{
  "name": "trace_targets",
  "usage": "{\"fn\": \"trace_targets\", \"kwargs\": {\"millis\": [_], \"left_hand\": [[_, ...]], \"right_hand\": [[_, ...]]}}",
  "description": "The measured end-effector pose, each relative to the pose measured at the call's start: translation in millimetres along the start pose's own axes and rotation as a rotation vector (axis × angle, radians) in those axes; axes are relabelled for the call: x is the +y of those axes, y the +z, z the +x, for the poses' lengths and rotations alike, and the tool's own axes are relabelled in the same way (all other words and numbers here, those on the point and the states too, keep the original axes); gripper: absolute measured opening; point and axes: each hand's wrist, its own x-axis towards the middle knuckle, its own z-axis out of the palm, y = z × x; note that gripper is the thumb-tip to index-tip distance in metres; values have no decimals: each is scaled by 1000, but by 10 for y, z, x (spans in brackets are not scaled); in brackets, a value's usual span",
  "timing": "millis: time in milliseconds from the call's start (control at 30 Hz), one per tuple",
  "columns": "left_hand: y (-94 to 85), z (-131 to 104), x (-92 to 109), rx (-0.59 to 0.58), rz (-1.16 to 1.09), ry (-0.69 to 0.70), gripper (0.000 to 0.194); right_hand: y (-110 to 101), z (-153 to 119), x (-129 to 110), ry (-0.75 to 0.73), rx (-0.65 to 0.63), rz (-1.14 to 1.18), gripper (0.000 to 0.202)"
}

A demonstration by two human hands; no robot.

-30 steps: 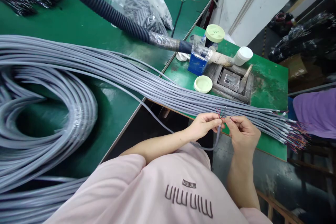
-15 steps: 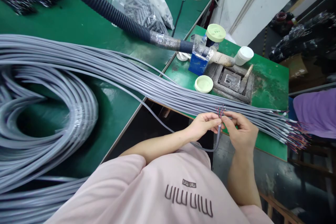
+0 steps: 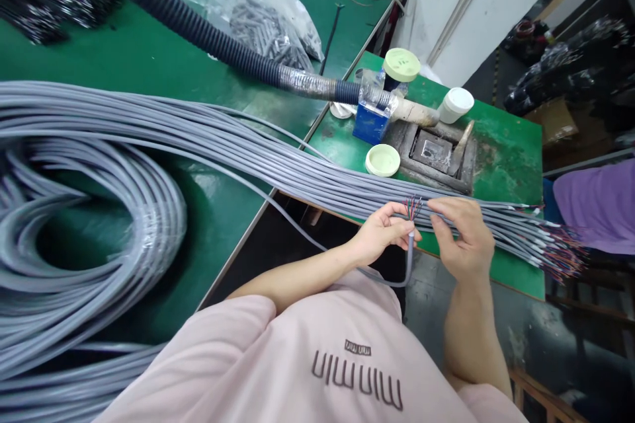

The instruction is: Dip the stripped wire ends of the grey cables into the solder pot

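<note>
My left hand (image 3: 384, 232) pinches a grey cable (image 3: 409, 258) just below its stripped end. Thin coloured wires (image 3: 412, 207) fan upward from that end, above my thumb and fingers. Just right of the wires is my right hand (image 3: 464, 234), its thumb and index finger apart and nothing seen between them. Behind both hands a thick bundle of grey cables (image 3: 297, 175) runs across the bench, its stripped ends (image 3: 563, 254) spread out at the right. The held cable bends down below my left hand and loops back to the left.
A soldering pot (image 3: 431, 152) with a scraper (image 3: 462, 145) stands behind the bundle. Around it are a pale green lid (image 3: 382, 160), a white tub (image 3: 455, 106) and a ribbed hose (image 3: 198, 23). Coiled cables (image 3: 163, 225) lie at left; a person's purple sleeve (image 3: 595, 205) shows at right.
My right hand has moved away to the right from the wires, and its thumb and index finger have parted. My left hand keeps hold of the cable in nearly the same place.
</note>
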Motion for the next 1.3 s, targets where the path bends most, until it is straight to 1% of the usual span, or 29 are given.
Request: {"fn": "trace_targets", "kwargs": {"millis": [33, 100, 167, 267, 367, 433, 500, 533, 600, 667, 700, 767, 833, 900, 933, 1000, 1033, 1100, 1133, 1167, 1233, 1300], "left_hand": [[0, -3, 17, -8, 0, 9, 50], [-3, -10, 45, -24, 2, 32, 51], [-12, -16, 67, -30, -2, 51, 52], [-36, -16, 93, 9, -24, 80, 53], [-60, -6, 116, 54, -53, 52, 44], [-67, -2, 143, 62, -78, 4, 39], [-61, -1, 188, 65, -119, -26, 37], [-53, 0, 215, 64, -147, -30, 36], [-26, 2, 269, 48, -205, -26, 33], [14, 7, 306, 25, -252, -7, 29], [36, 10, 316, 17, -270, 1, 27], [77, 7, 325, 7, -285, 3, 26], [106, -19, 341, -21, -245, -6, 31], [108, -82, 399, -57, -105, 6, 42], [96, -127, 452, -72, 8, 29, 45], [33, -230, 604, -66, 325, 133, 42], [-19, -280, 698, -34, 519, 212, 37], [-162, -358, 894, 82, 935, 375, 31], [-246, -380, 984, 157, 1129, 431, 30], [-333, -390, 1063, 231, 1293, 458, 31], [-492, -380, 1175, 337, 1502, 449, 32], [-608, -347, 1233, 373, 1560, 433, 30]], "right_hand": [[-1, 21, 30, -50, -59, -20, 25], [18, 50, 81, -101, -152, -69, 27], [59, 48, 112, -125, -175, -100, 23], [135, -11, 120, -126, -147, -107, 16], [168, -87, 97, -119, -118, -131, 15], [144, -123, 71, -128, -78, -177, 19], [102, -151, 36, -169, -39, -213, 28], [84, -165, 18, -208, -37, -220, 34], [74, -196, -17, -299, -89, -216, 42], [101, -226, -34, -373, -146, -200, 43], [121, -234, -34, -394, -151, -187, 41], [154, -223, -12, -411, -118, -151, 41], [155, -158, 33, -395, -44, -105, 40], [127, -36, 87, -344, 70, -61, 38], [110, 43, 113, -300, 133, -42, 36], [88, 218, 155, -191, 232, -10, 30], [88, 307, 169, -138, 247, 3, 27], [120, 478, 189, -66, 231, 27, 22], [150, 557, 197, -53, 208, 34, 20], [187, 632, 206, -50, 181, 32, 19], [273, 769, 228, -62, 120, 2, 16], [360, 891, 256, -76, 58, -53, 15]]}}
